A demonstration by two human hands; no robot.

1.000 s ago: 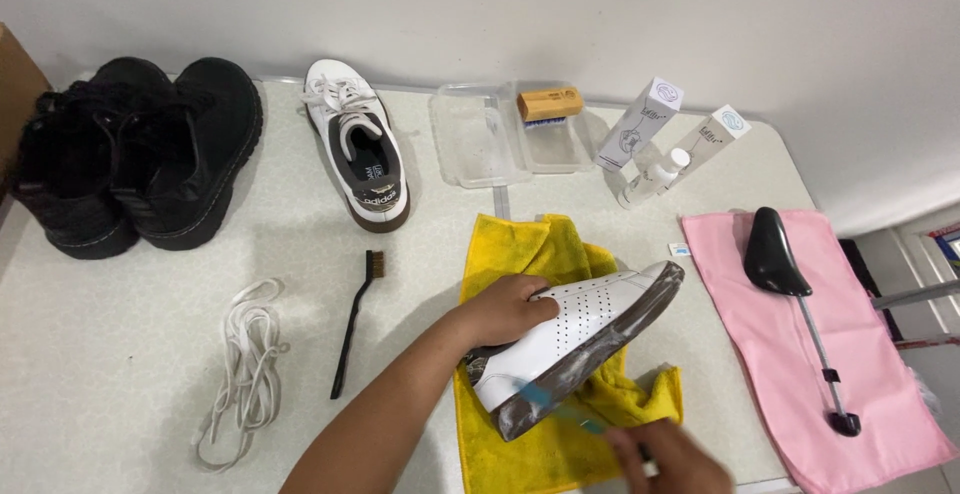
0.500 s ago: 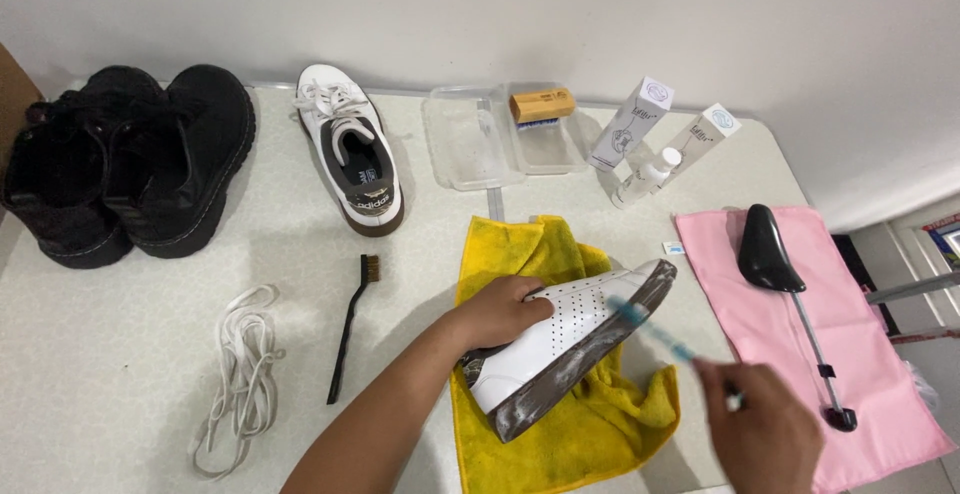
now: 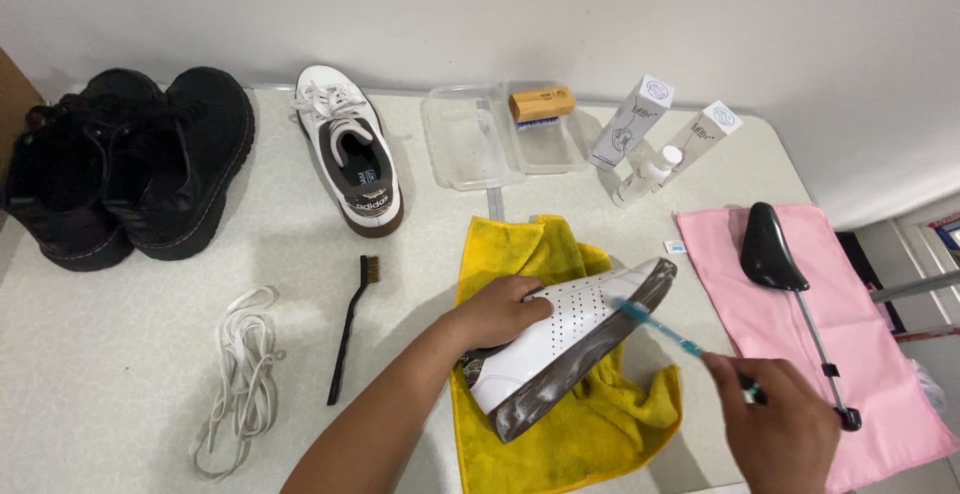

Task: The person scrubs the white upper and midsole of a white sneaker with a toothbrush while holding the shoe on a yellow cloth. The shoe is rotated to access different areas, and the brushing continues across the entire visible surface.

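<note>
A: Lower centre of frame: white sneaker [image 3: 560, 339] tipped on its side on the yellow cloth [image 3: 570, 434], perforated toe up, sole edge smeared grey-brown.

B: Grips?

A: Left hand [image 3: 500, 309] clasps the upper. Right hand [image 3: 785, 434] is clenched around a blue toothbrush [image 3: 665, 329], bristles at the sole.

B: Surface?

A: Pale speckled table [image 3: 120, 354], white wall behind.

B: Counts?

A: Two black boots [image 3: 130, 164], one second sneaker [image 3: 350, 149], one narrow black brush [image 3: 350, 329], one loose bundle of white laces [image 3: 240, 374], two boxes [image 3: 665, 124], one pink cloth [image 3: 880, 354].
</note>
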